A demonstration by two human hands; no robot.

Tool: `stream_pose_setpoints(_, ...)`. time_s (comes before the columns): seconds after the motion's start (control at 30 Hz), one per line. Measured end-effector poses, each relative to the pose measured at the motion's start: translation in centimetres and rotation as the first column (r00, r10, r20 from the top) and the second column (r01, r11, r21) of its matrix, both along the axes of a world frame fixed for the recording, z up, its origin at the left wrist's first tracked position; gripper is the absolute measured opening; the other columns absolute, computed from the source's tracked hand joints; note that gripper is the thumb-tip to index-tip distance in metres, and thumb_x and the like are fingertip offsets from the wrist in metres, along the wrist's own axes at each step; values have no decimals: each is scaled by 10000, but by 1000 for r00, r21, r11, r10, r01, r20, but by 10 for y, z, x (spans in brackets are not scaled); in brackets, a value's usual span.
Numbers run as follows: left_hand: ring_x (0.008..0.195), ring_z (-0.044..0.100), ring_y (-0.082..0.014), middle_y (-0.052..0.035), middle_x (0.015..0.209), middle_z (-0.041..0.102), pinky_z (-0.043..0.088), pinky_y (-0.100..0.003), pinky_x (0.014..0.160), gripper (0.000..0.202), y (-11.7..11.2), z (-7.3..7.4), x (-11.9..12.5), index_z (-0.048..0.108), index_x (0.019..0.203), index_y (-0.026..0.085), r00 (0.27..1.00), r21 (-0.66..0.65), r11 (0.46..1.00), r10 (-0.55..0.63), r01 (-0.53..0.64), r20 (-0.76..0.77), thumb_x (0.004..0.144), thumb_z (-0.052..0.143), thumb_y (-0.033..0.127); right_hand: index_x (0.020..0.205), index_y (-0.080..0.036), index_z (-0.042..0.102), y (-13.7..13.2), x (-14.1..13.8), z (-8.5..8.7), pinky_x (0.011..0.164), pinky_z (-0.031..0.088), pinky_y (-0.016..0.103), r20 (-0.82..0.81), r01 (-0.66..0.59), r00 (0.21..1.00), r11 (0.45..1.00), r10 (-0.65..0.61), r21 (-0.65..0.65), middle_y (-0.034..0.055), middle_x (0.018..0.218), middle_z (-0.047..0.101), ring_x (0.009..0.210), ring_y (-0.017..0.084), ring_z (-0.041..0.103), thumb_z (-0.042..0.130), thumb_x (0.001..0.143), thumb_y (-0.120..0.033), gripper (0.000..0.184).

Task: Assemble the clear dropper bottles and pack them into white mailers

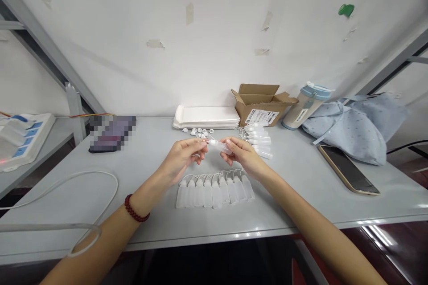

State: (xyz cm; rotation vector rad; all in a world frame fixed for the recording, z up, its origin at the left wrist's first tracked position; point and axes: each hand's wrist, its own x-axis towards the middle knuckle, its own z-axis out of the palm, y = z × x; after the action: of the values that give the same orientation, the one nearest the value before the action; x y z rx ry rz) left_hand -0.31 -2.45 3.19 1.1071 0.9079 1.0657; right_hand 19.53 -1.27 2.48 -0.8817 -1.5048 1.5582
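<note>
Both hands are raised over the grey table (301, 196). My right hand (241, 153) is closed around a small translucent plastic bottle (219, 144), held sideways. My left hand (183, 156) pinches at the bottle's tip end, where a small cap piece seems to sit. Below the hands lies a row of several finished small bottles (214, 189) with looped tethers. Behind the right hand lies a pile of more such bottles (260, 139). Several loose white caps (199, 132) are scattered further back.
A stack of white trays (207, 117) and an open cardboard box (261, 103) stand at the back. A tumbler (306, 106), a blue cloth bag (354, 127) and a phone (347, 170) lie right. A clear tube (76, 178) loops left, near a dark device (110, 133).
</note>
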Motion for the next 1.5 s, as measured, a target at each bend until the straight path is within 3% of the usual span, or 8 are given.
stream_pose_setpoints(0.1, 614, 494, -109, -19, 726, 585, 401, -247, 549, 246, -1, 0, 2, 716, 875, 165, 999, 31, 1000, 3, -1, -54, 727, 700, 361, 902, -169, 541, 0, -1, -2, 541, 356, 253, 22, -28, 999, 1000, 28, 12, -20, 635, 527, 521, 94, 434, 513, 854, -524, 359)
stream_pose_setpoints(0.3, 619, 519, -123, -27, 703, 585, 433, -242, 537, 253, -3, 2, 4, 694, 760, 146, 985, 65, 998, 18, -7, -170, 710, 705, 393, 895, -174, 546, -1, 0, -3, 492, 315, 234, 145, -1, 989, 997, -11, 79, -35, 594, 476, 509, 94, 408, 485, 858, -534, 367)
stream_pose_setpoints(0.53, 576, 541, -121, -26, 649, 580, 442, -248, 536, 340, -2, -1, 3, 636, 626, 139, 974, -42, 998, -63, 55, -216, 699, 701, 464, 900, -171, 566, -4, -1, -1, 501, 325, 234, 249, 3, 967, 978, -56, 208, -38, 580, 460, 513, 95, 405, 427, 894, -498, 355)
stream_pose_setpoints(0.7, 581, 575, -125, -35, 664, 612, 457, -255, 557, 332, -2, -4, 4, 656, 651, 129, 982, -73, 996, -68, 56, -176, 710, 707, 452, 919, -169, 568, -4, -2, -2, 507, 328, 233, 243, 7, 968, 979, -57, 203, -41, 577, 458, 517, 96, 409, 424, 894, -480, 343)
stream_pose_setpoints(1.03, 619, 622, -150, -45, 684, 667, 509, -287, 630, 257, -4, -4, 7, 705, 702, 143, 984, -9, 1000, -10, 9, -180, 707, 726, 399, 1015, -158, 543, -2, -5, -6, 496, 349, 235, 174, 87, 979, 988, -108, 128, -39, 588, 469, 518, 103, 437, 454, 855, -534, 417)
stream_pose_setpoints(1.27, 740, 635, -161, -34, 796, 699, 510, -301, 758, 249, -6, -4, 6, 709, 835, 161, 958, 134, 991, 45, -7, -285, 679, 747, 351, 1004, -160, 526, -2, -5, -5, 466, 307, 217, 183, 90, 977, 990, -109, 108, -70, 533, 416, 471, 84, 383, 431, 864, -507, 386)
stream_pose_setpoints(1.5, 896, 625, -183, -34, 885, 674, 499, -329, 882, 188, -11, -6, 12, 691, 807, 162, 942, 310, 949, 151, -54, -298, 668, 730, 283, 960, -173, 530, -4, -4, -3, 453, 266, 209, 221, 94, 968, 989, -117, 112, -92, 492, 327, 450, 81, 363, 428, 874, -505, 358)
